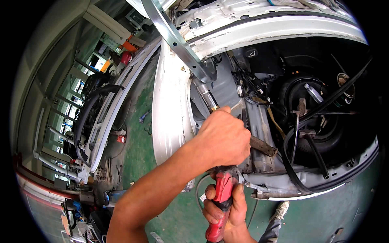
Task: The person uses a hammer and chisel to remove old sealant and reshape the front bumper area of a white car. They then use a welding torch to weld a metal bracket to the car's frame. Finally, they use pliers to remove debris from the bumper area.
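My left hand [225, 135] is closed round the rear of a silver cylindrical tool end [207, 96] with a brass-coloured ring. The front of that piece touches or nearly touches the lower end of a curved silver metal bar with holes [176, 42]. Closer to me, my right hand [233, 206] grips a red and black power tool [223, 188] by its handle. The tool's head passes beneath my left hand, so I cannot see whether it joins the silver piece. A rough brown bar [264, 146] sticks out to the right of my left hand; its other end is hidden.
The white car body [168, 117] surrounds an open boot with loose wiring [243, 79], hammers [300, 109], a tyre [289, 87] and a hanging black rubber seal [289, 170]. A removed bumper frame [107, 129] stands left. On the green floor [139, 150] lies a spanner [144, 116]; a shoe [283, 208] shows below.
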`<state>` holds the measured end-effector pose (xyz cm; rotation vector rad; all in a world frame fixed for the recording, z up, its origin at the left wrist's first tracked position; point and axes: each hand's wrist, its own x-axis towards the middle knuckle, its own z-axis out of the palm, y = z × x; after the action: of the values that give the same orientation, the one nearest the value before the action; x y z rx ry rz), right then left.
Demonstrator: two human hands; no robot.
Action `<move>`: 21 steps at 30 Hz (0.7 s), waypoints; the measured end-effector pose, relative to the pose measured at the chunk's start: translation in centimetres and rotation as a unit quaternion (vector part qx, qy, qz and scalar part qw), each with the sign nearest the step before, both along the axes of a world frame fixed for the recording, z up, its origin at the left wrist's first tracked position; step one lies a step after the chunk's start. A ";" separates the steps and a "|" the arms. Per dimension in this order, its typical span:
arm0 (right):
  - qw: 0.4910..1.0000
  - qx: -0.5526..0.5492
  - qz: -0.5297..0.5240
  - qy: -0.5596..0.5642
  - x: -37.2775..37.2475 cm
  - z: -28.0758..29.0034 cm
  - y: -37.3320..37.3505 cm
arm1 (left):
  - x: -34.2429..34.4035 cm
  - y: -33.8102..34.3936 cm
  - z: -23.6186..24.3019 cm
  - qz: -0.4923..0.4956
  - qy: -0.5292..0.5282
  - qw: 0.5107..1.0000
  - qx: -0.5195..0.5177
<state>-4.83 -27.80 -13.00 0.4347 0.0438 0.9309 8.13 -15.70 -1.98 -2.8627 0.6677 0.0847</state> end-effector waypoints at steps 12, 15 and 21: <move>0.999 -0.039 0.008 -0.007 0.2 0.5 -0.2 | 0.0 0.1 -0.1 -0.002 -0.015 1.000 -0.006; 0.999 -0.047 0.008 -0.012 0.3 0.5 -0.2 | 0.0 0.2 -0.3 -0.003 -0.023 1.000 -0.010; 0.998 -0.061 0.006 -0.020 0.4 0.7 -0.3 | 0.0 0.3 -0.4 -0.007 -0.033 0.999 -0.018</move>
<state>-4.43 -28.07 -12.32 0.3025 0.0671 0.9433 8.15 -15.40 -2.37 -2.8812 0.6833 -0.0231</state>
